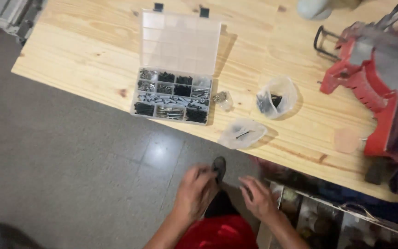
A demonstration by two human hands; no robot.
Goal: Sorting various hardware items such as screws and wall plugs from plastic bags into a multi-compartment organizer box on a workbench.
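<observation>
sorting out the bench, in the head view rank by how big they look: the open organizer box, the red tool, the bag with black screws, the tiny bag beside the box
1. red tool, partly cut off by the frame
2. open organizer box, lid included
3. bag with black screws
4. tiny bag

All rest on the same table, so nearness hardly skews the order.

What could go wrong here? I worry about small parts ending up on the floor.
The flat clear bag lies right at the table edge and might slip off. The open parts organizer also sits near that edge; a bump could spill its screws. Both hands are blurred below the table, so any grip is unclear.
</observation>
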